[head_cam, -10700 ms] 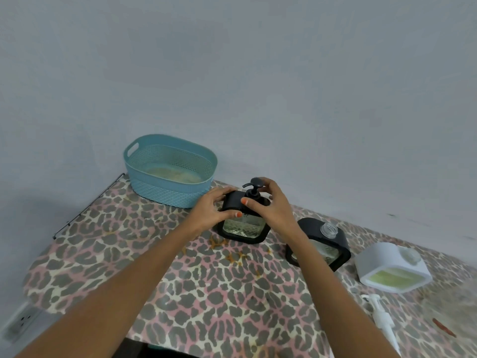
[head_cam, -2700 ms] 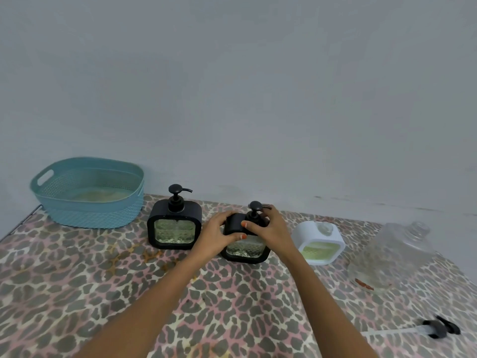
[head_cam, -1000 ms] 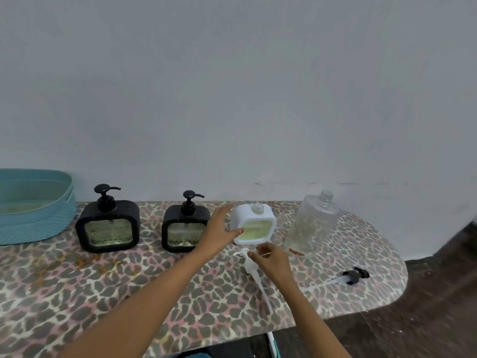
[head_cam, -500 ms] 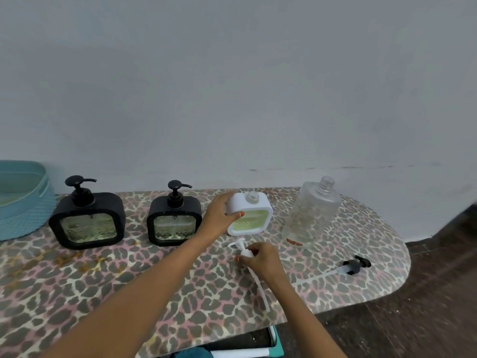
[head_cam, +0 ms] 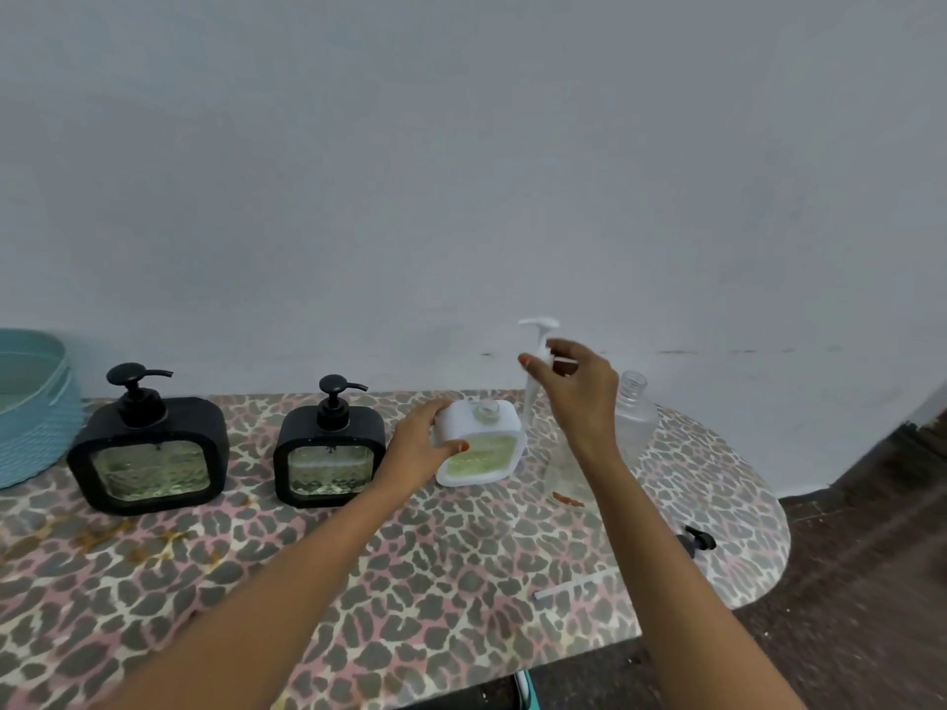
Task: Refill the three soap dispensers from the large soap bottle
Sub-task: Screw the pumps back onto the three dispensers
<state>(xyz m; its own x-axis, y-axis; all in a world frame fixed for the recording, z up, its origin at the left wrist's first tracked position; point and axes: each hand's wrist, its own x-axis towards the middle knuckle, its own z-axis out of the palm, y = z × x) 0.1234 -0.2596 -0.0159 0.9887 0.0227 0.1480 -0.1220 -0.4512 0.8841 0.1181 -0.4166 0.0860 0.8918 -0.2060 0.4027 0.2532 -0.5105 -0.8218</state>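
1. the left hand (head_cam: 423,445) curls thumb and fingers round the left shoulder of the white dispenser (head_cam: 484,448). it stands on the table (head_cam: 410,556) at 3 o'clock from the two black dispensers (head_cam: 328,448), with its neck open.
2. the right hand (head_cam: 581,392) pinches the white pump (head_cam: 538,333) near its collar, at 1 o'clock above that neck. the dip tube hangs just beside the dispenser's right edge, not in the opening.
3. the tube looks thin and bendy. swung across too low, its tip could snag the neck rim, kink, or flick soap onto the cloth.
4. the body seems slightly tipped in the grip, so a collar set down askew could cross-thread.
5. the large soap bottle (head_cam: 635,417) stands uncapped at 3 o'clock, behind the right forearm. a careless elbow could topple it.
6. the black pump (head_cam: 697,539) lies at 4 o'clock near the table's edge and could be nudged off.
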